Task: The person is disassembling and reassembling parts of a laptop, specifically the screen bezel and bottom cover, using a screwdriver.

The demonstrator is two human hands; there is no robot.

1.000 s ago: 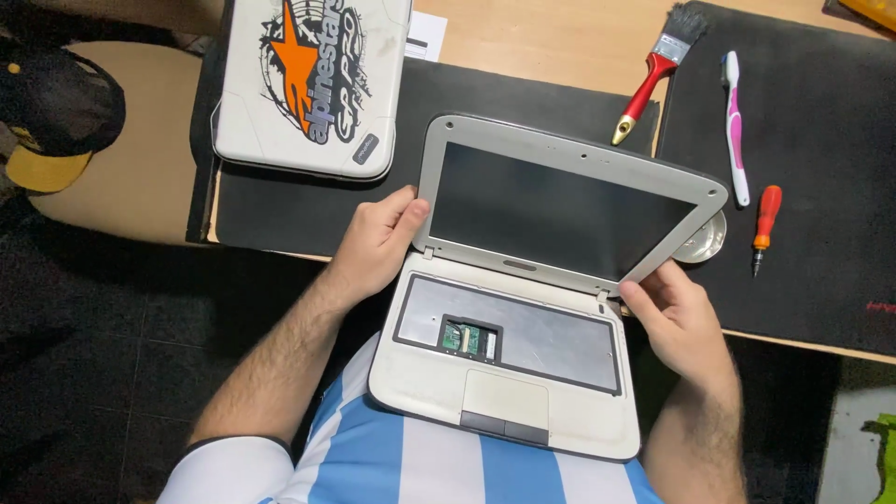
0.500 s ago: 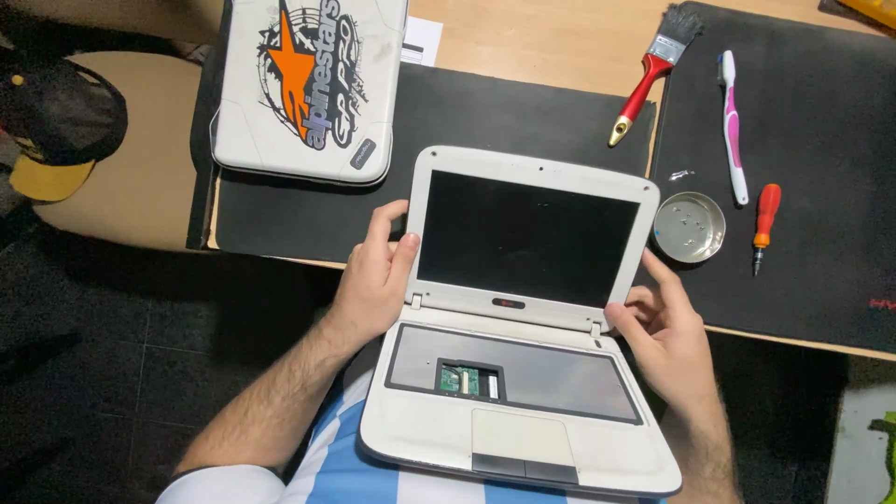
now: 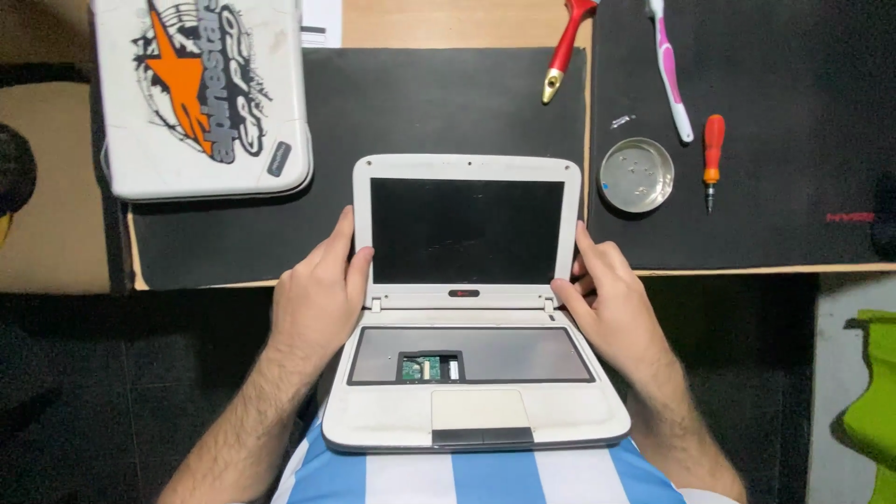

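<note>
Now that the lid stands squarer and fuller open than a second ago, the white laptop (image 3: 467, 308) rests on the person's lap. Left hand (image 3: 317, 289) and right hand (image 3: 607, 299) grip the screen's sides, keyboard bay exposed.

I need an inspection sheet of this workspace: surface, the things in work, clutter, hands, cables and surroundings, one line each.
Surface: wooden table under two black mats.
Things in work: small white laptop, lid open, screen dark, keyboard removed, green circuit board exposed; base rests on the lap.
Clutter: second white closed laptop with orange star sticker; red-handled paintbrush; pink and white toothbrush; orange screwdriver; round metal dish holding small screws.
Hands: left hand grips the lid's left edge; right hand grips the right edge near the hinge.
Cables: nothing seen.
Surroundings: dark floor; green object at right.
</note>
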